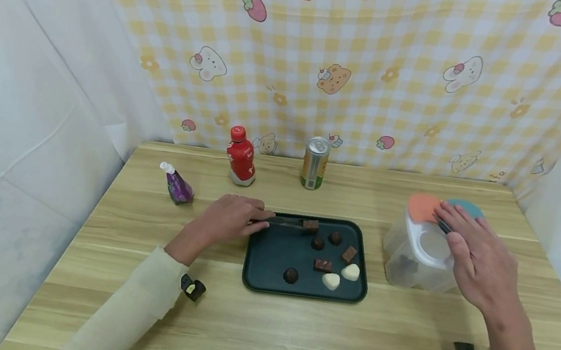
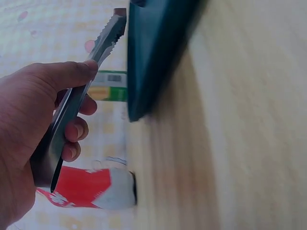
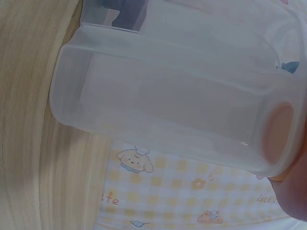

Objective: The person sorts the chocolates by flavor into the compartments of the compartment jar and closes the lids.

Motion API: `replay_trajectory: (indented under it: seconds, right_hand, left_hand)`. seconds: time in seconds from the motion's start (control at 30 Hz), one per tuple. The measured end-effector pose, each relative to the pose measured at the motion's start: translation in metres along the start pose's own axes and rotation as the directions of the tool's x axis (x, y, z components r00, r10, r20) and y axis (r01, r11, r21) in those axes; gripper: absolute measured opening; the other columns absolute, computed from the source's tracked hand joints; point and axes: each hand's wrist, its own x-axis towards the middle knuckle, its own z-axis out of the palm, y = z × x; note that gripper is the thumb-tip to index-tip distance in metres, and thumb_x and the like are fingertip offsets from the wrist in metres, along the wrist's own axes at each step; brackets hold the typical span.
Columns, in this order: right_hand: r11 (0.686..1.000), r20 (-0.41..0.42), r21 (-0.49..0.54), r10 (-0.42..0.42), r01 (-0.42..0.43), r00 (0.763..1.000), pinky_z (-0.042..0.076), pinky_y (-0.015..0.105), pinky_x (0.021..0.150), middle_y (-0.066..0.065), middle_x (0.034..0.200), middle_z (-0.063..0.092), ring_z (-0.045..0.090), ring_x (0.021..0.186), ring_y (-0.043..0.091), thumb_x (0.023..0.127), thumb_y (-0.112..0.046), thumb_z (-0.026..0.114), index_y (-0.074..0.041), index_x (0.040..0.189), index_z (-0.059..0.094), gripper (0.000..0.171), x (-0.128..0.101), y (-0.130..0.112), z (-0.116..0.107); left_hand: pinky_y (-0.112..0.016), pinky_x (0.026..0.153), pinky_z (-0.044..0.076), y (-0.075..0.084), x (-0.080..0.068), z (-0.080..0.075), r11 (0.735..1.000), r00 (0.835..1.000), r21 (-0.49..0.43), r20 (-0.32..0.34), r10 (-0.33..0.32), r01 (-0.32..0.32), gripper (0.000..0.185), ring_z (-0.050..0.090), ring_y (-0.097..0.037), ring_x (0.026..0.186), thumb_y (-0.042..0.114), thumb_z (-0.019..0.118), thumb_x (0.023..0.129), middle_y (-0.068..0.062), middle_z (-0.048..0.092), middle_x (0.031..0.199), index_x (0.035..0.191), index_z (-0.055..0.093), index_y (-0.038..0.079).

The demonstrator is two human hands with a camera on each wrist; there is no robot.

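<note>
Left hand (image 1: 234,217) is gripping tongs (image 2: 69,108), chocolate (image 1: 310,225) sitting at their tips, likely light, brittle, best held by its sides; right hand (image 1: 485,256) is resting, fingers extended, atop the tub (image 1: 411,272)!

purple bottle (image 1: 179,188) (white-capped), leftmost | red bottle (image 1: 242,160), between it and can (image 1: 313,167) | checked cloth (image 1: 390,39), behind all three

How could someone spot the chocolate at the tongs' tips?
On the wooden table lies a dark tray. Near its far edge, tongs in the left hand reach a brown chocolate; unlike the round pieces nearby, it is blocky and at their tips.
</note>
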Motion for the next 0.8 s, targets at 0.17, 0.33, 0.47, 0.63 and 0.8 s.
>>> replay_trajectory:
  seconds: [0.17, 0.33, 0.47, 0.63, 0.8]
  right_hand:
    - [1.000, -0.012, 0.003, -0.002, 0.002, 1.000, 0.021, 0.036, 0.121, 0.016, 0.144, 0.058, 0.037, 0.145, 0.008, 0.112, -0.023, 0.041, -0.001, 0.141, 0.062, 0.042, 0.000, 0.000, 0.001]
    - [1.000, -0.017, -0.001, -0.004, 0.003, 1.000, 0.021, 0.035, 0.121, 0.016, 0.144, 0.059, 0.037, 0.145, 0.006, 0.112, -0.023, 0.041, -0.002, 0.141, 0.063, 0.042, 0.000, 0.000, 0.001]
    - [1.000, -0.011, 0.000, -0.001, 0.001, 1.000, 0.020, 0.034, 0.121, 0.016, 0.144, 0.058, 0.037, 0.145, 0.007, 0.113, -0.023, 0.040, -0.002, 0.141, 0.062, 0.042, 0.000, 0.000, 0.001]
    - [1.000, -0.004, -0.002, 0.006, -0.006, 1.000, 0.020, 0.034, 0.121, 0.017, 0.144, 0.058, 0.037, 0.145, 0.009, 0.113, -0.023, 0.038, -0.002, 0.142, 0.062, 0.043, 0.000, 0.000, 0.001]
    - [1.000, -0.003, -0.002, 0.009, -0.009, 1.000, 0.020, 0.035, 0.121, 0.017, 0.144, 0.058, 0.037, 0.146, 0.011, 0.113, -0.023, 0.038, -0.002, 0.143, 0.061, 0.043, 0.001, -0.001, 0.001]
  left_hand:
    - [-0.022, 0.054, 0.041, 0.011, 0.001, -0.011, 1.000, 0.998, 0.021, -0.057, 0.012, -0.011, 0.030, 0.049, -0.009, 0.061, 0.030, 0.073, 0.099, 0.002, 0.063, 0.087, 0.125, 0.077, 0.015]
    - [-0.022, 0.054, 0.041, 0.032, 0.006, -0.028, 0.999, 0.992, 0.017, -0.117, 0.048, -0.046, 0.031, 0.051, -0.010, 0.062, 0.030, 0.072, 0.099, 0.001, 0.065, 0.088, 0.125, 0.077, 0.014]
    - [-0.020, 0.054, 0.040, 0.051, 0.012, -0.034, 0.997, 0.982, -0.018, -0.176, 0.075, -0.079, 0.031, 0.052, -0.009, 0.063, 0.030, 0.071, 0.100, 0.001, 0.066, 0.090, 0.126, 0.077, 0.014]
    - [-0.020, 0.054, 0.042, 0.076, 0.020, -0.031, 0.989, 0.954, -0.060, -0.279, 0.112, -0.133, 0.030, 0.058, -0.008, 0.064, 0.027, 0.073, 0.099, 0.000, 0.072, 0.098, 0.125, 0.077, 0.014]
    - [-0.020, 0.052, 0.041, 0.096, 0.032, -0.031, 0.984, 0.935, -0.084, -0.334, 0.120, -0.156, 0.030, 0.057, -0.007, 0.063, 0.027, 0.073, 0.099, 0.001, 0.071, 0.096, 0.125, 0.077, 0.014]
